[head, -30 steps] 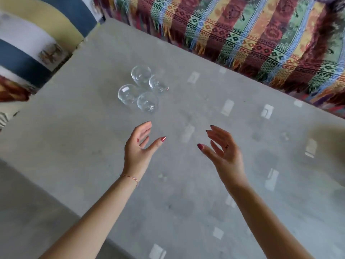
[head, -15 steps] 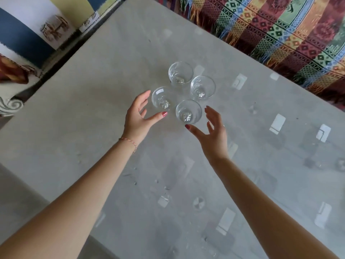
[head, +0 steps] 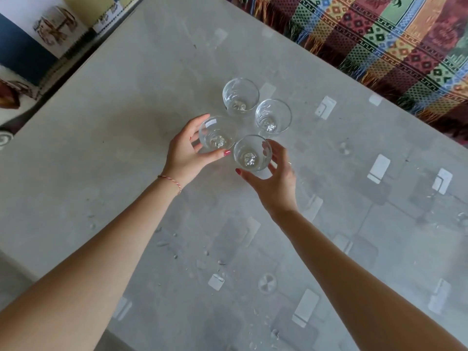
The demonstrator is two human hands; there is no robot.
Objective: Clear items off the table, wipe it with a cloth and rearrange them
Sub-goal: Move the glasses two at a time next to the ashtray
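Note:
Several clear empty glasses stand close together on the grey glass-topped table (head: 106, 138). My left hand (head: 186, 154) wraps the near-left glass (head: 217, 133), thumb on its near side and fingers on its left. My right hand (head: 274, 181) cups the nearest glass (head: 252, 153), thumb below it and fingers on its right side. Both glasses still look set on the table. Two more glasses, one at the back (head: 240, 95) and one at the right (head: 273, 117), stand untouched just beyond my fingers.
A multicoloured fringed blanket (head: 395, 39) covers a seat along the table's far right edge. Blue, white and yellow patterned cushions (head: 38, 34) lie past the far left edge. Small crumbs and droplets (head: 192, 257) dot the tabletop near me.
Both hands reached forward from open in the air to the cluster of glasses; each now closes around one glass. The view has moved closer over the table.

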